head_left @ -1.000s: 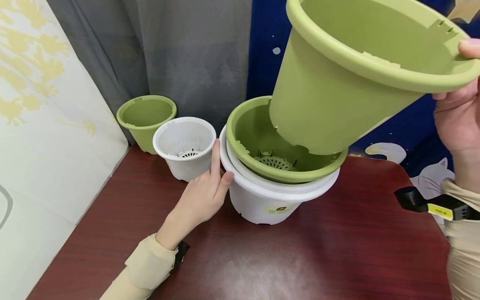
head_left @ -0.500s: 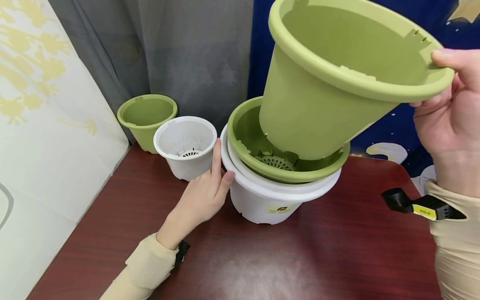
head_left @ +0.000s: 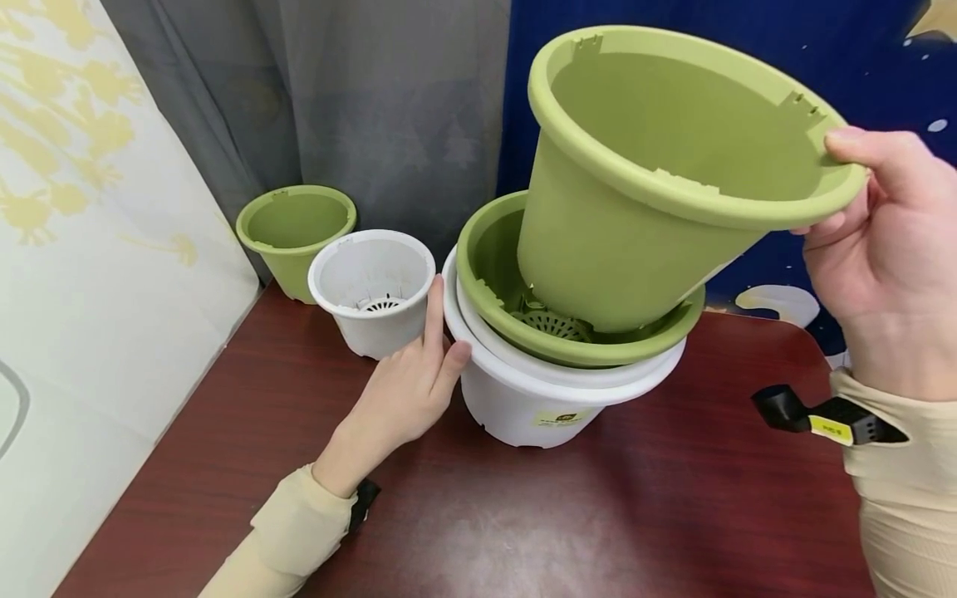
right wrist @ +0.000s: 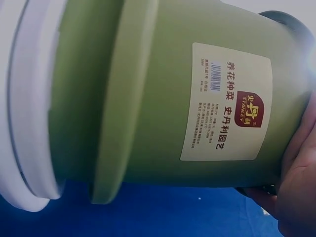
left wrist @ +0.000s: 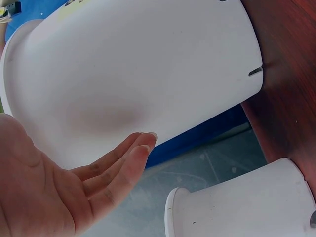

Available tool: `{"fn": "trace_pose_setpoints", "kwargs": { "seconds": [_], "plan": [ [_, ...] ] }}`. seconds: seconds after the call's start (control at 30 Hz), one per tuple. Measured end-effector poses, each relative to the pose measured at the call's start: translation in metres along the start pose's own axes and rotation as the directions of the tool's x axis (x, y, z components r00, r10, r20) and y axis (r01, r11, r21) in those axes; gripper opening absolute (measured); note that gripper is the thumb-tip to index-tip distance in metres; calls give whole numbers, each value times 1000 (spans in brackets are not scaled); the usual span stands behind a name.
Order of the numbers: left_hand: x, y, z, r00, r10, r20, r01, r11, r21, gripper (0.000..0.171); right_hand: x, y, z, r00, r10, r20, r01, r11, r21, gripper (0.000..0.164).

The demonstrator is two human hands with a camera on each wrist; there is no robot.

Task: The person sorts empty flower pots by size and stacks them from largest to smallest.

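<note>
My right hand (head_left: 885,241) pinches the rim of a green flower pot (head_left: 628,216), thumb inside and fingers outside. This pot is tilted, its lower part inside a second green pot (head_left: 478,249). Whether its base touches that pot's slotted bottom is hidden. The second green pot sits nested in white pots (head_left: 516,407), two white rims showing. A paper label (right wrist: 227,101) on the held pot shows in the right wrist view. My left hand (head_left: 407,382) is at the white stack's left side, fingers extended; in the left wrist view its fingers (left wrist: 116,182) lie close to the white wall.
A smaller white pot (head_left: 381,332) stands just left of the stack, near my left index finger. Behind it is a small green pot (head_left: 292,270) by the grey curtain (head_left: 396,108). All stand on a dark red table (head_left: 486,531); a white panel (head_left: 112,349) borders the left.
My right hand has moved left and down in the head view, and the green pot has sunk lower into the nested green pot. The left hand has stayed in place.
</note>
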State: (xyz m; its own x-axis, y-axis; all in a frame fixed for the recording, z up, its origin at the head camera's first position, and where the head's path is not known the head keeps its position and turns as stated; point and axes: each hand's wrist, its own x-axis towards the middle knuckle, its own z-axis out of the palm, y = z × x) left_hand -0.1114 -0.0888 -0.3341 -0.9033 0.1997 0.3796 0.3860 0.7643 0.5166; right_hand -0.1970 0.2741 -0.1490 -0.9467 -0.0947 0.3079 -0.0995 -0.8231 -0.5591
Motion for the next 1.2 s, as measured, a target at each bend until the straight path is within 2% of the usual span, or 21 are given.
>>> {"fn": "trace_pose_setpoints", "kwargs": {
  "seconds": [0.2, 0.4, 0.63, 0.9, 1.2],
  "plan": [
    [-2, 1, 0, 1000, -2, 2, 2, 1000, -2, 81, -5, 12, 0, 1000, -15, -26, 14, 999, -45, 25],
    [-1, 3, 0, 1000, -2, 5, 2, 1000, -3, 81, -7, 13, -4, 999, 6, -33, -7, 1000, -28, 26],
    [0, 5, 0, 1000, 2, 2, -2, 1000, -3, 82, -9, 15, -7, 1000, 21, 5, -21, 999, -31, 26],
    [0, 6, 1, 1000, -5, 12, 5, 1000, 3, 83, -13, 20, -10, 997, 54, 49, -46, 989, -143, 26],
    [1, 6, 1, 1000, -16, 14, 16, 1000, 1, 84, -14, 22, -13, 989, 118, 92, -99, 977, -191, 28]
  ]
}}
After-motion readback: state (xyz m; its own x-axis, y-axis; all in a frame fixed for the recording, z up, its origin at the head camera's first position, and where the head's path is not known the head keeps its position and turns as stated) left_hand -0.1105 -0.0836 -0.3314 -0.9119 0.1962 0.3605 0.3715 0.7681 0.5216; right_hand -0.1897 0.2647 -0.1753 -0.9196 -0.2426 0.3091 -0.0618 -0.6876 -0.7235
